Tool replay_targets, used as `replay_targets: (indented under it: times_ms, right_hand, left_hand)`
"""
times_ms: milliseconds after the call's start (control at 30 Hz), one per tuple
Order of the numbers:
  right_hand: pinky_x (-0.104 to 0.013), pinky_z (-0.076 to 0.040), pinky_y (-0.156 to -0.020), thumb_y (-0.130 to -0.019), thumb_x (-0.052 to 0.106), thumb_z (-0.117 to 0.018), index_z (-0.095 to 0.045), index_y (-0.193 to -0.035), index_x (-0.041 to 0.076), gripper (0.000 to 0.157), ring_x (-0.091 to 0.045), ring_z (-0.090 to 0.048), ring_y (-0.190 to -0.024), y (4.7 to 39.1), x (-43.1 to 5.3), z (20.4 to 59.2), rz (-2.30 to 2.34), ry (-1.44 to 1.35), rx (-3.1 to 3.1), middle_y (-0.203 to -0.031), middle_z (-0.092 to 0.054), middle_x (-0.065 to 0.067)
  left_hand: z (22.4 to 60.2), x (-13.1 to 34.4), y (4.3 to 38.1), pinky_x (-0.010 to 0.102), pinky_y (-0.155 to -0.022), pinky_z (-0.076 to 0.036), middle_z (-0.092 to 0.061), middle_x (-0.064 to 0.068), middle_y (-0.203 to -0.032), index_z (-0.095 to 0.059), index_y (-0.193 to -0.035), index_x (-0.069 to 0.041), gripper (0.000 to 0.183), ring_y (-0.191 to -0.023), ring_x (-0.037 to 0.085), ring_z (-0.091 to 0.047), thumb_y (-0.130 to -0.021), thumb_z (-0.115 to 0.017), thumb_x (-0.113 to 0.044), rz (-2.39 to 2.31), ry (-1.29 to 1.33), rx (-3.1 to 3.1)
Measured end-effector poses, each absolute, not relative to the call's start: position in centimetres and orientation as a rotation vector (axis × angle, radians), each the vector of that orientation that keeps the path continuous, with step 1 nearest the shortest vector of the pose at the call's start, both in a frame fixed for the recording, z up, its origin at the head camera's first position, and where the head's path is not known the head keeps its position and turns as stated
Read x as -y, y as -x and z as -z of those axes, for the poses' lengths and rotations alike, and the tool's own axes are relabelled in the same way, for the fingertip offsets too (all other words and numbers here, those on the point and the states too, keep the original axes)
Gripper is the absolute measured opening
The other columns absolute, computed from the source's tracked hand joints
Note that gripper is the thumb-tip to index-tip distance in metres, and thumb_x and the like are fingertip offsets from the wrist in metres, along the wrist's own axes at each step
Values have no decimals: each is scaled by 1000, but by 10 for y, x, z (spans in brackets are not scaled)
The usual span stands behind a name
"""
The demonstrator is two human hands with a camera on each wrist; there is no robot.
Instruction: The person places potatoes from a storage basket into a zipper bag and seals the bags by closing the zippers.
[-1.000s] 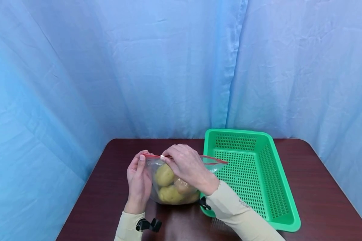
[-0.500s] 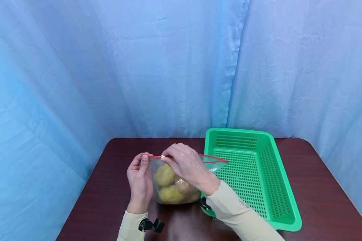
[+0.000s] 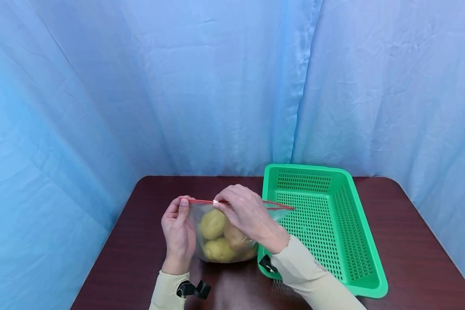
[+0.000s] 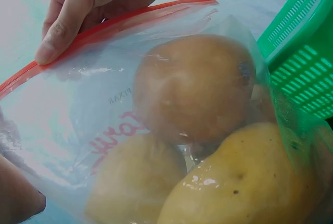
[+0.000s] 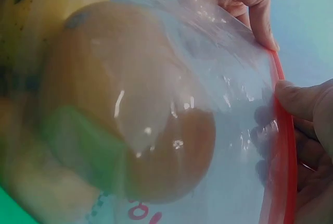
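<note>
A clear zip bag (image 4: 67, 109) with a red strip (image 3: 201, 201) along its mouth stands on the table, with several potatoes inside. Two yellow potatoes (image 3: 212, 224) show at its left, and a rounder brown one (image 4: 195, 88) sits beside them. My left hand (image 3: 179, 234) pinches the bag's left top corner, thumb in front. My right hand (image 3: 248, 213) pinches the red strip a little right of it, also seen from the side as a hand (image 4: 99, 0) in the left wrist view. Toward the right end, the strip's two edges look apart. Pink printing marks the bag.
A green perforated plastic basket (image 3: 372, 254) stands just right of the bag, close to my right forearm. Both rest on a dark brown table (image 3: 131, 249). Blue curtains (image 3: 217, 86) hang behind and at the sides.
My right hand has slid slightly to the right along the red strip, away from my left hand. My left hand keeps its pinch on the corner, and the basket stays put.
</note>
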State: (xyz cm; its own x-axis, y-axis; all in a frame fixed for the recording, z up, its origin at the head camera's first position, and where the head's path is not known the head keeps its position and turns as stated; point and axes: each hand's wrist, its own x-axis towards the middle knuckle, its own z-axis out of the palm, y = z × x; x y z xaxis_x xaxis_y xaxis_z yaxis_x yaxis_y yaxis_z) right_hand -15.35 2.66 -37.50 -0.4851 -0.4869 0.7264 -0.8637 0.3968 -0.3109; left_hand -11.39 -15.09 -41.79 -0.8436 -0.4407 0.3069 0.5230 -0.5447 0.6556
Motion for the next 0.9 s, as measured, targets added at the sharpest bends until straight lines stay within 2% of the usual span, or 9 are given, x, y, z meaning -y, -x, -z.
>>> replay_targets:
  times_ms: [233, 500, 900]
  right_hand:
    - [-30, -54, -79, -89, 14, -83, -73, -94, 14, 11, -13, -65, -88, 150, -33, 374, -924, -1149, 2163, -91, -71, 5]
    - [-31, -54, -81, -91, 15, -82, -74, -95, 14, 9, -13, -66, -90, 148, -40, 376, -902, -1144, 2158, -92, -72, 5]
    - [-30, -55, -79, -90, 15, -82, -74, -94, 14, 10, -13, -66, -89, 145, -48, 378, -910, -1132, 2157, -91, -72, 5]
  left_hand:
    - [418, 152, 113, 25, -84, -55, -73, 7, -92, -73, -99, 3, 12, -89, 15, -69, -101, -61, 4, 2351, 154, 1047]
    - [418, 152, 113, 24, -84, -55, -73, 7, -92, -74, -97, 0, 14, -89, 14, -68, -100, -61, 5, 2344, 150, 1047]
    - [418, 154, 112, 25, -86, -54, -73, 8, -91, -73, -98, 3, 13, -89, 16, -69, -101, -60, 6, 2336, 164, 1015]
